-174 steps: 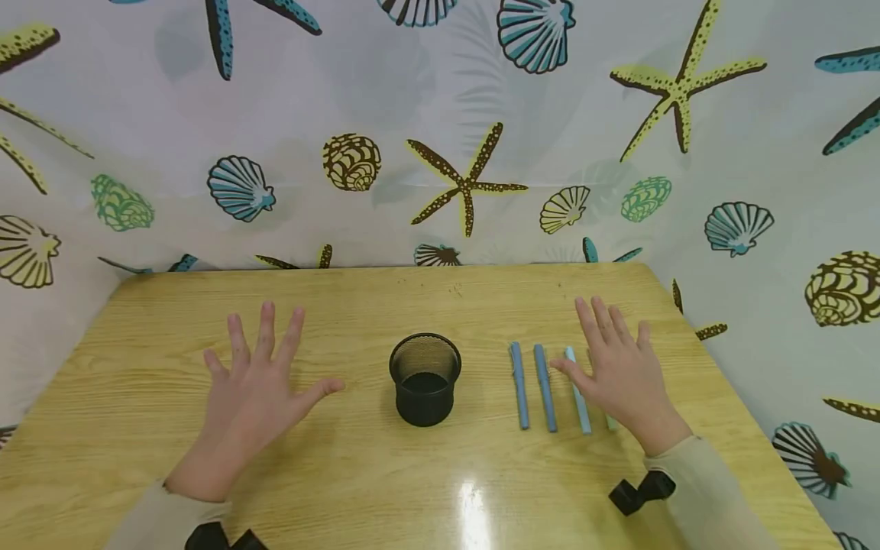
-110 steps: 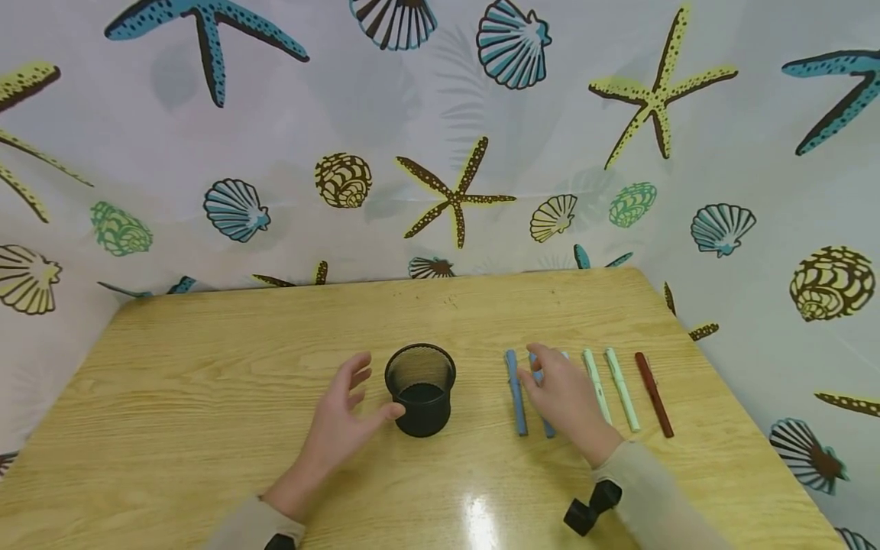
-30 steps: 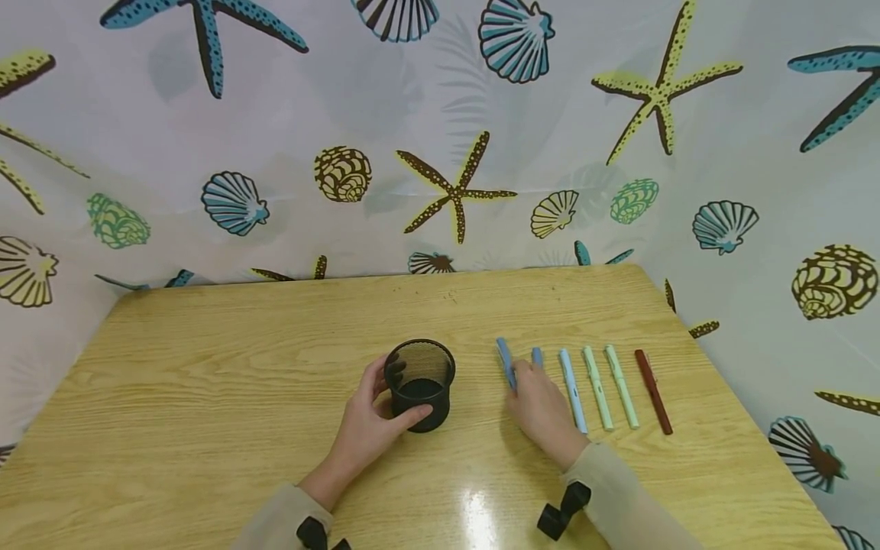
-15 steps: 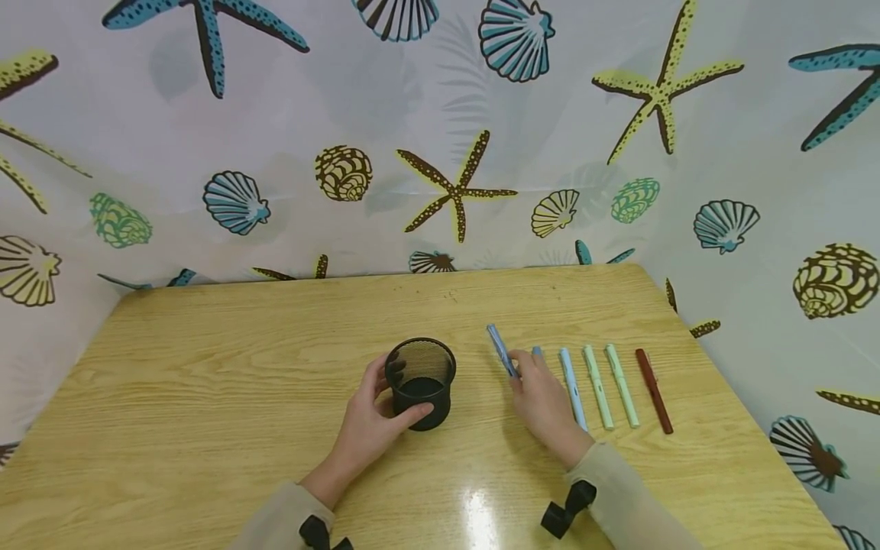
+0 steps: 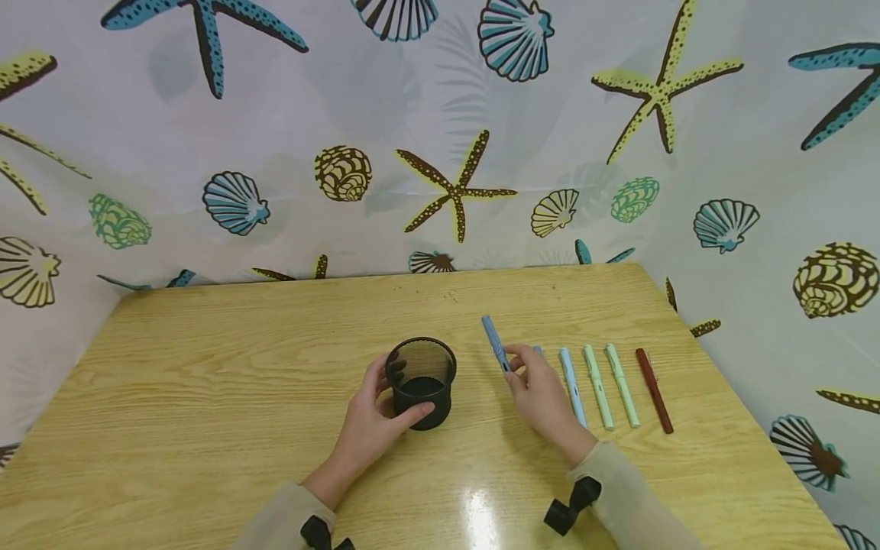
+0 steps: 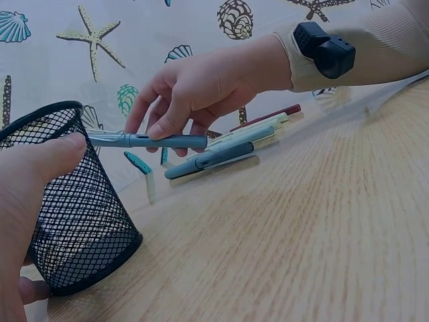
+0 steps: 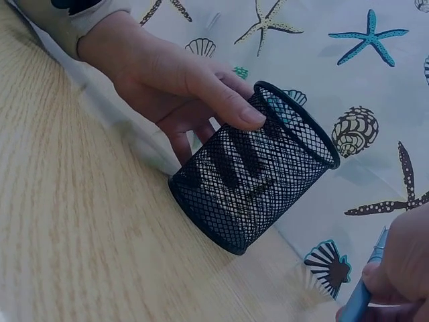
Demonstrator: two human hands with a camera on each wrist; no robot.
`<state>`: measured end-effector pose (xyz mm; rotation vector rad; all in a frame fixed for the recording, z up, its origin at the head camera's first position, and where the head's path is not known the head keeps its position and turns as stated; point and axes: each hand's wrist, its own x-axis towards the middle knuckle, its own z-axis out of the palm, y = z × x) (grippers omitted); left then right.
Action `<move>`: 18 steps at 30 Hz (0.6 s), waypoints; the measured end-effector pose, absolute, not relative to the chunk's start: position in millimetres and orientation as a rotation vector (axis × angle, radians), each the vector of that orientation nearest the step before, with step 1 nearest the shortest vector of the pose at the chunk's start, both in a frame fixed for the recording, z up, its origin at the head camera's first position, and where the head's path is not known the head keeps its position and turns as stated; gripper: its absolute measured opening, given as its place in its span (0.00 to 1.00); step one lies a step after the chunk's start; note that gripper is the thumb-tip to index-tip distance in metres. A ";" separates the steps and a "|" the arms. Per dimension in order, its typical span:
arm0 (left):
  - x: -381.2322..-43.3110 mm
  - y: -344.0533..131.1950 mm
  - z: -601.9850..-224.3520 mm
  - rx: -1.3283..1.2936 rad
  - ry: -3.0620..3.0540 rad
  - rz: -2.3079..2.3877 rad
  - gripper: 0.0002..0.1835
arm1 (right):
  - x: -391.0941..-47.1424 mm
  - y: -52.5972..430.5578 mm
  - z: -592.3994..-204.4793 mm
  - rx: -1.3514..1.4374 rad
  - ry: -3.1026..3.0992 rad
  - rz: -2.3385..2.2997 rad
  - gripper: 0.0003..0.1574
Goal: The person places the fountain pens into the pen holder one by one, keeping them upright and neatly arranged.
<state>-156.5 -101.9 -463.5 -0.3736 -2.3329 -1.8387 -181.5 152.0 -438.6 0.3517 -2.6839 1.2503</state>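
My left hand grips the black mesh pen cup, its thumb across the near wall and its other fingers behind. The cup stands upright on the table. In my right hand a blue pen is pinched between thumb and fingers, tilted with its far end up and to the left. The left wrist view shows this pen raised above the table, overlapping the cup's rim. Under the right hand lies a second blue pen, mostly hidden in the head view.
To the right of that hand lie a light blue pen, two light green pens and a dark red pen, roughly in a row. A shell-patterned cloth rises behind the wooden table.
From spread over the table, my left hand has moved right and taken hold of the cup. My right hand has picked up the leftmost blue pen and raised it.
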 end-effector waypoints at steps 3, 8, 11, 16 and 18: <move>-155.1 -101.0 -460.6 -0.361 -2.343 -1.843 0.46 | -180.5 152.6 -436.9 0.328 -2.664 1.365 0.22; -146.1 -98.0 -443.2 -0.376 -2.332 -1.860 0.44 | -178.6 152.6 -431.2 0.290 -2.621 1.534 0.23; -141.7 -96.8 -434.7 -0.377 -2.338 -1.856 0.44 | -178.8 152.5 -429.5 0.287 -2.607 1.572 0.23; -140.3 -96.5 -432.2 -0.376 -2.345 -1.846 0.43 | -179.2 152.1 -427.1 0.315 -2.574 1.625 0.24; -140.5 -96.4 -432.3 -0.376 -2.342 -1.848 0.43 | -179.3 151.5 -425.6 0.322 -2.564 1.642 0.25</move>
